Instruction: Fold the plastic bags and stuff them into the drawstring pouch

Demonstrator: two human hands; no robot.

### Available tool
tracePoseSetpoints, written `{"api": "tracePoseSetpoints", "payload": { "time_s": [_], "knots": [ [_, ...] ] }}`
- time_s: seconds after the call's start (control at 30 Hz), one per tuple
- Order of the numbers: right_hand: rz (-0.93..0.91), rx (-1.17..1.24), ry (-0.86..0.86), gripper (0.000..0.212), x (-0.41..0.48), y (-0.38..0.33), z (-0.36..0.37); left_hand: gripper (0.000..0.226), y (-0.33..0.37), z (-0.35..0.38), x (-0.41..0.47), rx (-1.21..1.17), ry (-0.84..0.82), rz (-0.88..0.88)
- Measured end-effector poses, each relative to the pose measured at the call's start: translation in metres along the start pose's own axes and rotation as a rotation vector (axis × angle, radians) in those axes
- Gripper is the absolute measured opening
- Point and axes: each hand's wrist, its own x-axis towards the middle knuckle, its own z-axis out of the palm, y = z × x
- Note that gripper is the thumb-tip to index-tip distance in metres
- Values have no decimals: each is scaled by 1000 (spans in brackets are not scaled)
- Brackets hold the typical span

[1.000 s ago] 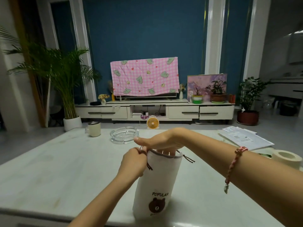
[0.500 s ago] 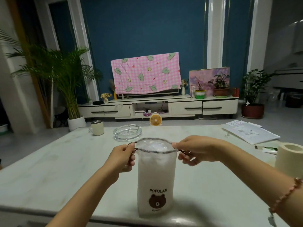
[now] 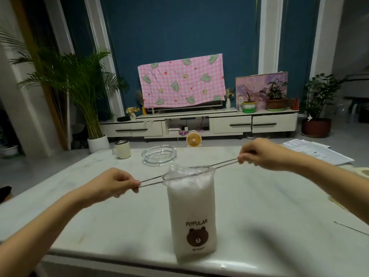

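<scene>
Drawstring pouch (image 3: 192,212) stands upright at lower centre of the frame, close to the near edge of the worktop (image 3: 259,206). Crinkled plastic bags (image 3: 179,172) show at its mouth, slightly proud of the rim.

Handling, my judgement: soft thin fabric packed with film, so light and squashy, and easily tipped by an uneven pull. The body gives no firm purchase. The places to hold are the drawstring cords (image 3: 223,164), pulled evenly to both sides, or the fabric just under the rim.

Hands: left hand (image 3: 113,184), at centre left, pinches the left-side cords between thumb and curled fingers. Right hand (image 3: 263,156), at centre right and higher in the frame, pinches the right-side cords likewise. Both runs look taut.

Against half a second ago: the hands were close beside the mouth with hardly any cord showing; now I see them well apart and long cord drawn out. The mouth, then a round open ring, is flatter and starting to pucker. The pouch is still upright.
</scene>
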Motion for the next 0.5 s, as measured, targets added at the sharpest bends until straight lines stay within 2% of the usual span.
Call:
{"api": "tracePoseSetpoints", "payload": {
  "time_s": [0.07,0.17,0.27,0.37,0.43,0.5],
  "knots": [
    [48,-26,111,20,11,13,-2,26,-12,-9,8,155,152,40],
    [156,-7,237,23,33,29,4,26,-22,-14,22,327,284,87],
    [214,17,394,24,57,31,5,24,-23,-28,40,337,446,150],
    [207,96,589,23,66,28,1,15,-11,-30,51,334,607,290],
    [215,163,555,21,49,33,15,16,-17,-14,50,383,553,336],
    [247,183,457,21,22,44,46,25,-40,14,41,465,415,313]
  ]
}}
